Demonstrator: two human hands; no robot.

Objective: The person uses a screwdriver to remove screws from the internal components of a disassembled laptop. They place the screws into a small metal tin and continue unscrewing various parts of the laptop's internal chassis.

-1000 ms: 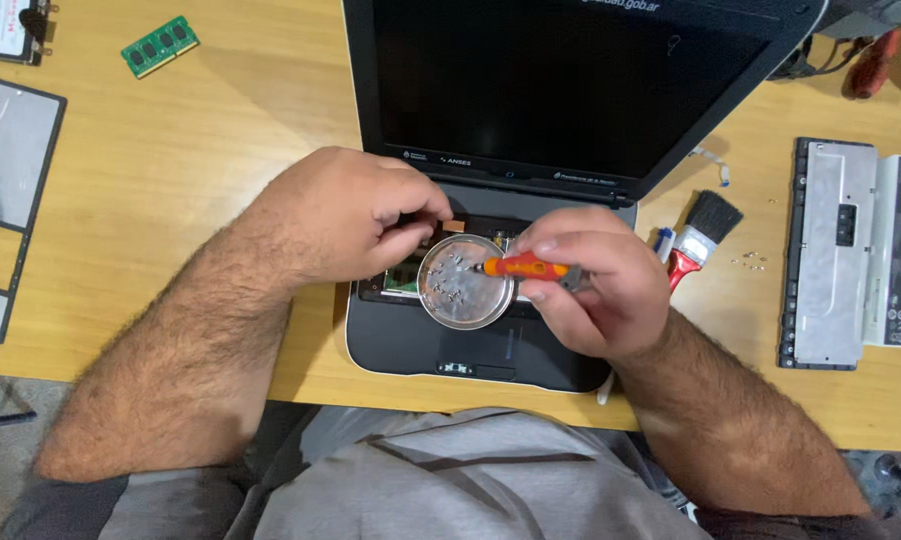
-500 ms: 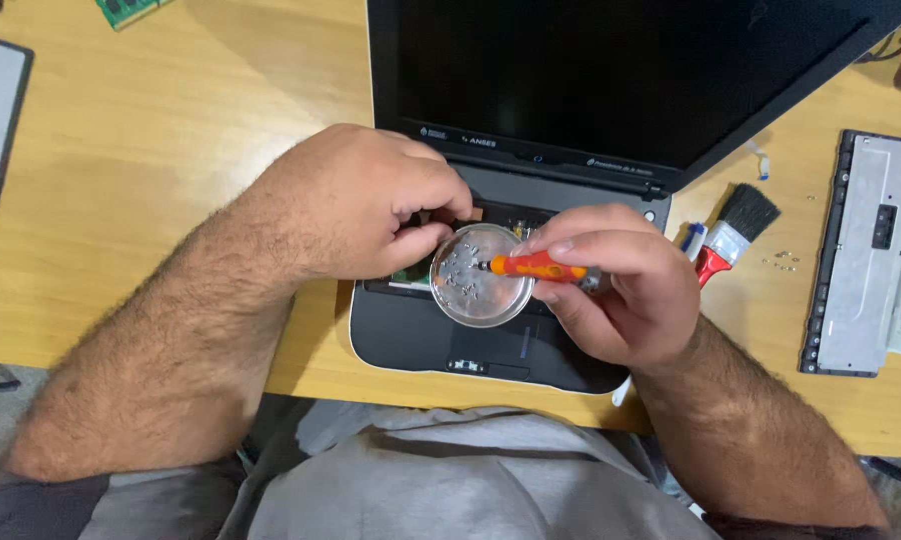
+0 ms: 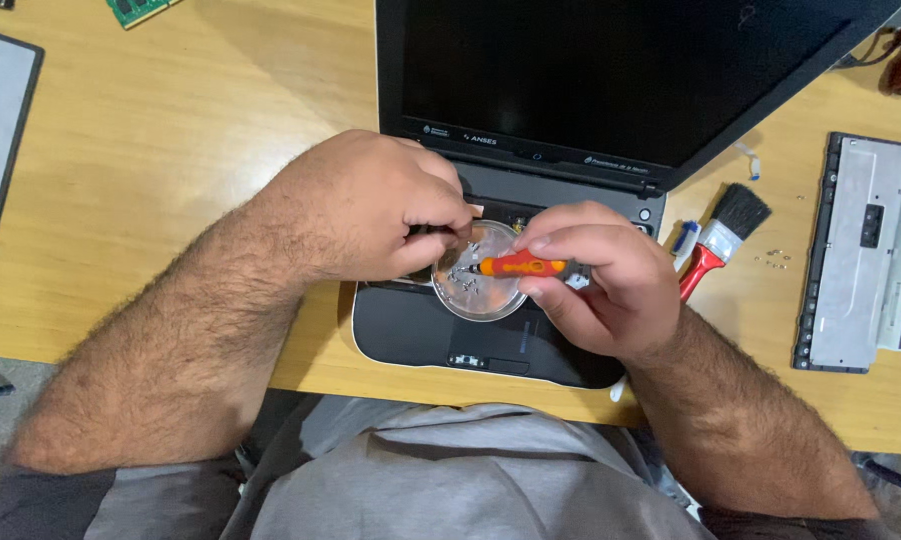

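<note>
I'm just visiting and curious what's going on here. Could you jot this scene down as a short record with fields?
left hand: fingertips at the edge of the dish, over the laptop
right hand: holds the screwdriver
screwdriver: orange, lying level, tip over the dish
dish: clear, round, on the laptop base, small screws inside
laptop: open, black, screen dark
brush: red handle, right of the laptop
panel: grey, far right
table: wooden
</note>
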